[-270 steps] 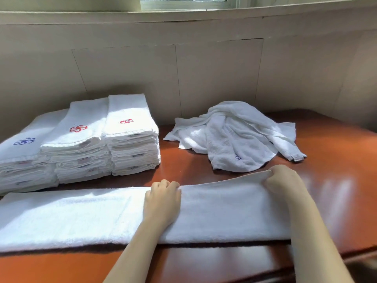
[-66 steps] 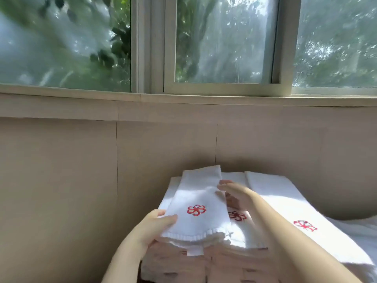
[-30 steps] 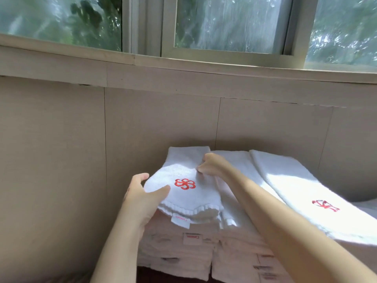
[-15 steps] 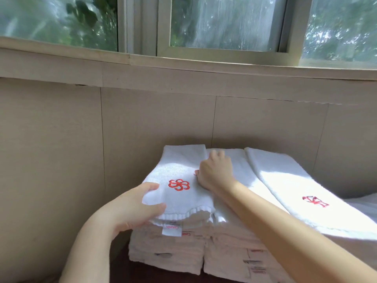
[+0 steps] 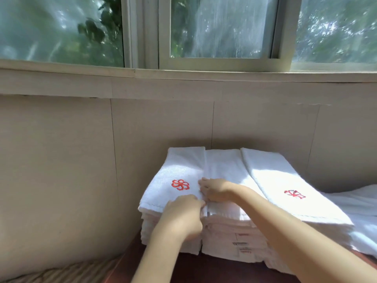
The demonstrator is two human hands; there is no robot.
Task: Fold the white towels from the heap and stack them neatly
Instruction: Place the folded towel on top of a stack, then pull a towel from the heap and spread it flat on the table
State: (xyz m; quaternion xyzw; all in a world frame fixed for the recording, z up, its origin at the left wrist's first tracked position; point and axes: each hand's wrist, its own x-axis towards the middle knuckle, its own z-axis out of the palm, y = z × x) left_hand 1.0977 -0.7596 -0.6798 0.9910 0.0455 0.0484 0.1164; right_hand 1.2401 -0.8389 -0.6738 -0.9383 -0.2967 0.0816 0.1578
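Three stacks of folded white towels side by side on a reddish-brown wooden table (image 5: 193, 268), backed against a beige panelled wall (image 5: 61, 160) under a sliding glass window (image 5: 220, 27); left stack (image 5: 149, 225), middle stack (image 5: 224, 166) and right stack (image 5: 275, 180) touch each other; folded white towel with red flower emblem (image 5: 180, 184) lies flat on top of the left stack, emblem up; left hand (image 5: 183, 213) at that towel's near right corner, fingers curled round the front edge, gripping it; right hand (image 5: 214, 189) just beyond, on the seam between left and middle stacks, fingers bent with tips on the towel's right edge; cannot tell whether they pinch the cloth or only press; hands nearly touching; loose white towels (image 5: 365, 209) lie rumpled at the far right, beside the right stack.
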